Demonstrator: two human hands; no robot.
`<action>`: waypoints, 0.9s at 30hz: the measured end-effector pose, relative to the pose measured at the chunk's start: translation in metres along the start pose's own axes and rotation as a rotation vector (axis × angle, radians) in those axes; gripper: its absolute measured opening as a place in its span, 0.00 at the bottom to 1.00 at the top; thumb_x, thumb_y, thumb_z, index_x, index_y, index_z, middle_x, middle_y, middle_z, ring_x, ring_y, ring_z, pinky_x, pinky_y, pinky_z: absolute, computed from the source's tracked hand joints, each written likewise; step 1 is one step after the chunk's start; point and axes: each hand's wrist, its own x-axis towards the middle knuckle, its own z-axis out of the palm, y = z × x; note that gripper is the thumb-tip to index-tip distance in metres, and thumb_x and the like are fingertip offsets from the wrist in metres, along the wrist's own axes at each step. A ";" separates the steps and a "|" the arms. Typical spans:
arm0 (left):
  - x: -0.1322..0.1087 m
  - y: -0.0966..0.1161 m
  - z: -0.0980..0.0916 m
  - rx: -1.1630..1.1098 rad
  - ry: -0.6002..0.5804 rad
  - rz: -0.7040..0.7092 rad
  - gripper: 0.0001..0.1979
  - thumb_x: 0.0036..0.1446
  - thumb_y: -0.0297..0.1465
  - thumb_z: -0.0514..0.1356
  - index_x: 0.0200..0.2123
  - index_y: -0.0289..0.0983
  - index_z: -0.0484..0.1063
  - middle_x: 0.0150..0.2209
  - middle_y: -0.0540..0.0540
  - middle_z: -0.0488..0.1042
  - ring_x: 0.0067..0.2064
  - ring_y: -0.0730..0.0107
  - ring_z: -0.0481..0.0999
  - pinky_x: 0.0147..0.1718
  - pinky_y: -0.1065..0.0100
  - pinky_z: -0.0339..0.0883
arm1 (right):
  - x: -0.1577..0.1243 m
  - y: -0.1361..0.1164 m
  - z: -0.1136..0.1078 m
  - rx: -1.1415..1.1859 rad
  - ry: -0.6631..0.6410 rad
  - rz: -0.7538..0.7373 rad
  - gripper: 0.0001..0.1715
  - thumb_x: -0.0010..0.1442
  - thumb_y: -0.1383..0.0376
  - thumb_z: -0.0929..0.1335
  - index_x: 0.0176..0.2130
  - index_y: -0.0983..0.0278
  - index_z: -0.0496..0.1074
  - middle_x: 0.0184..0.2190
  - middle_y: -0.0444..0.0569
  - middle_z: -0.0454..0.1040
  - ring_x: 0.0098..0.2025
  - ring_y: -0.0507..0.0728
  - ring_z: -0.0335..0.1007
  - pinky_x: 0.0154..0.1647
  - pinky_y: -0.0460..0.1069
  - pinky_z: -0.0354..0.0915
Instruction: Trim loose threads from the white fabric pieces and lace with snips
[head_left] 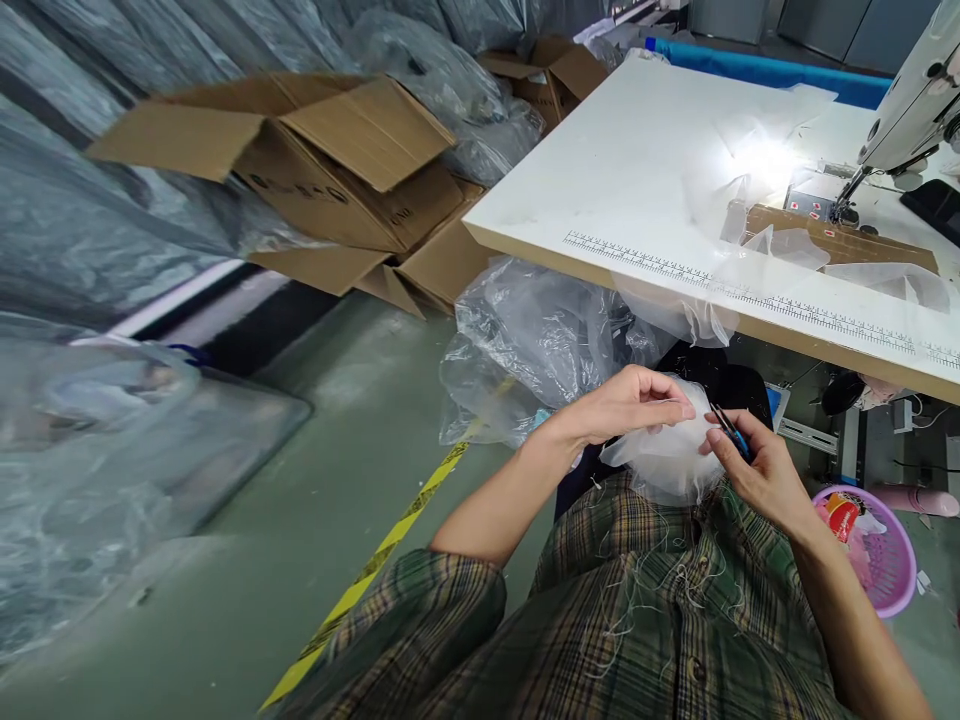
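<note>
My left hand (626,405) pinches a piece of sheer white fabric (667,462) held over my lap, fingers closed on its top edge. My right hand (754,470) is closed round small blue-handled thread snips (731,432), whose blades point at the fabric next to my left fingertips. More sheer white fabric (739,190) lies on the white sewing table (615,180) under the lit needle of a sewing machine (911,105). Loose threads cling to my plaid shirt.
A ruler strip (750,295) runs along the table's front edge. Clear plastic bags (525,345) hang below it. Open cardboard boxes (330,170) and plastic-wrapped bundles stand at left. A pink basket (874,545) sits on the green floor at right, near a yellow floor stripe (375,570).
</note>
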 end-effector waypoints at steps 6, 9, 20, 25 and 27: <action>-0.003 0.005 0.002 0.056 0.004 -0.038 0.14 0.48 0.40 0.68 0.26 0.33 0.77 0.19 0.53 0.66 0.21 0.81 0.59 0.20 0.76 0.52 | -0.004 -0.006 0.004 -0.096 0.002 -0.051 0.35 0.68 0.41 0.53 0.31 0.62 0.70 0.20 0.43 0.63 0.22 0.52 0.57 0.24 0.48 0.55; -0.004 0.007 0.002 0.125 0.021 0.016 0.12 0.49 0.39 0.67 0.27 0.34 0.78 0.25 0.49 0.74 0.27 0.77 0.67 0.27 0.74 0.61 | -0.001 -0.010 0.008 -0.136 0.026 -0.101 0.33 0.68 0.42 0.54 0.27 0.61 0.67 0.21 0.43 0.64 0.24 0.52 0.58 0.25 0.47 0.56; -0.004 0.005 0.006 0.164 0.041 0.074 0.08 0.52 0.34 0.64 0.26 0.34 0.77 0.25 0.50 0.75 0.29 0.75 0.71 0.32 0.73 0.65 | 0.002 -0.010 0.013 -0.223 0.102 -0.171 0.27 0.67 0.46 0.58 0.26 0.60 0.66 0.20 0.43 0.65 0.22 0.52 0.58 0.25 0.47 0.54; -0.001 0.000 0.004 0.190 0.000 0.100 0.07 0.52 0.33 0.64 0.27 0.34 0.77 0.25 0.50 0.75 0.30 0.75 0.71 0.33 0.73 0.65 | 0.003 -0.005 0.012 -0.231 0.077 -0.124 0.26 0.65 0.46 0.59 0.26 0.59 0.64 0.19 0.41 0.62 0.21 0.52 0.54 0.23 0.47 0.51; 0.000 -0.002 0.003 0.194 -0.018 0.106 0.07 0.53 0.32 0.63 0.27 0.34 0.77 0.25 0.50 0.75 0.30 0.75 0.71 0.34 0.72 0.65 | 0.002 -0.002 0.012 -0.239 0.073 -0.091 0.26 0.65 0.45 0.59 0.26 0.59 0.64 0.18 0.41 0.61 0.21 0.51 0.53 0.23 0.47 0.51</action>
